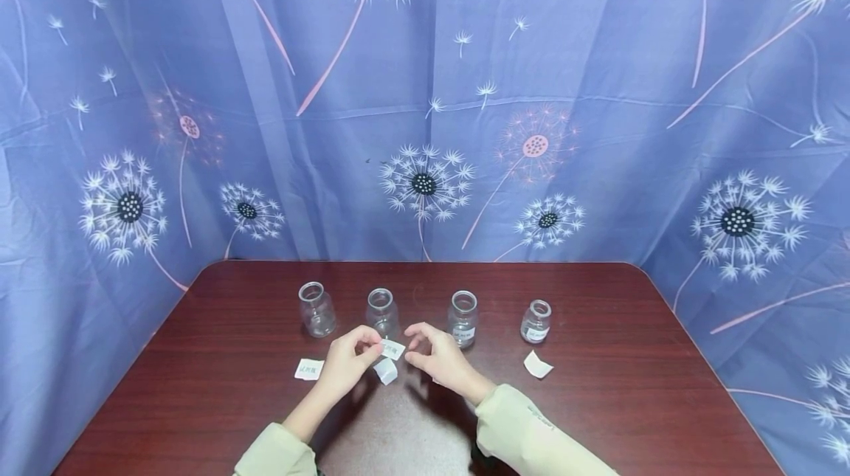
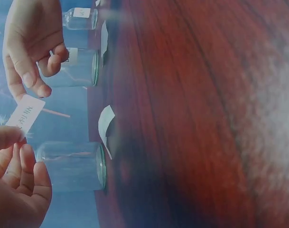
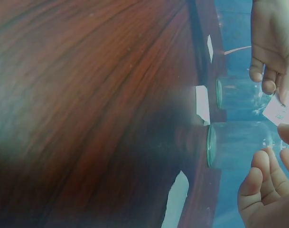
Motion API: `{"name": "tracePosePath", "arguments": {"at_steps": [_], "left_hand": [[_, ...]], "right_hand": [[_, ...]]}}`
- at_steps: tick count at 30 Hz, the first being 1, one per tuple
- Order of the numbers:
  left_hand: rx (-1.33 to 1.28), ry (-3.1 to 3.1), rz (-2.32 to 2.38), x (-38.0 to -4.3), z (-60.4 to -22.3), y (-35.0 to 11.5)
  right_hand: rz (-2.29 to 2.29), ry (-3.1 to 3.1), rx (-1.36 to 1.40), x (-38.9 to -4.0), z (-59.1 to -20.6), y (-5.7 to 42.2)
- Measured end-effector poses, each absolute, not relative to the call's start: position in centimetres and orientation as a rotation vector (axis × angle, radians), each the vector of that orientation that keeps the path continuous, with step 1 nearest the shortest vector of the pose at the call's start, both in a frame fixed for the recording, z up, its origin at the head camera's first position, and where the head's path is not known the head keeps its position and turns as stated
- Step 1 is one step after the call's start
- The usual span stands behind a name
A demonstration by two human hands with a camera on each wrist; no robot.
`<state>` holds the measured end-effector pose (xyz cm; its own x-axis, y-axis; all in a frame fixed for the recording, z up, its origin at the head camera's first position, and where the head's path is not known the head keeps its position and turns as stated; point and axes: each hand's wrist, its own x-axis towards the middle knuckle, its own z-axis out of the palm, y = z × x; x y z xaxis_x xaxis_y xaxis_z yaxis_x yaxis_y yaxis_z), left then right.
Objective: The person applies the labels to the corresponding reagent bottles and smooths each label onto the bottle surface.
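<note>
A white printed label (image 1: 392, 349) is pinched between the thumb and fingers of my left hand (image 1: 352, 361), in front of a clear glass jar (image 1: 381, 306) that carries no label. My right hand (image 1: 441, 361) hovers beside the label's right edge with bent, loose fingers and nothing held in them. In the left wrist view the label (image 2: 26, 114) is tilted, dark characters showing, between my two hands. The right wrist view shows my right hand (image 3: 270, 190) with its fingers apart, close to the label (image 3: 279, 111). Below the label a curled white paper piece (image 1: 386, 370) lies on the table.
Another unlabelled jar (image 1: 317, 314) stands at the left. To the right are a labelled jar (image 1: 462, 314) and a smaller labelled jar (image 1: 535, 322). A printed label (image 1: 308, 369) and a bent paper scrap (image 1: 538, 365) lie on the reddish-brown table (image 1: 631, 402). Behind hangs a blue dandelion-print curtain (image 1: 345, 188).
</note>
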<state>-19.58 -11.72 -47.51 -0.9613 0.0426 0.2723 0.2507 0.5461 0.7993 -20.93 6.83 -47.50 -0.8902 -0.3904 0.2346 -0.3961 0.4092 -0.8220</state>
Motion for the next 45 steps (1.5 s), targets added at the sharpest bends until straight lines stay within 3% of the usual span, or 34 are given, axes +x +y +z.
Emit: {"name": "tracePosePath", "arguments": {"at_steps": [8,19,32,45], "left_hand": [[-0.145,-2.565,-1.389,-19.7,-48.0,-12.0],[-0.076,-2.715,-1.043,-20.8,-48.7,-12.3],[0.099,-2.769,-0.860,-22.0,-48.1,-12.1],[0.155,-2.751,-0.845,-22.5,-48.5,-12.3]], "right_hand": [[1.506,-2.600,0.685,-21.2,-47.8,5.2],[1.144,-2.661,0.539,-22.8,-48.5,3.5],[1.107,-2.713,0.332,-23.8,-48.8,2.4],[1.127,-2.665,0.445,-23.8,-49.2,3.0]]}}
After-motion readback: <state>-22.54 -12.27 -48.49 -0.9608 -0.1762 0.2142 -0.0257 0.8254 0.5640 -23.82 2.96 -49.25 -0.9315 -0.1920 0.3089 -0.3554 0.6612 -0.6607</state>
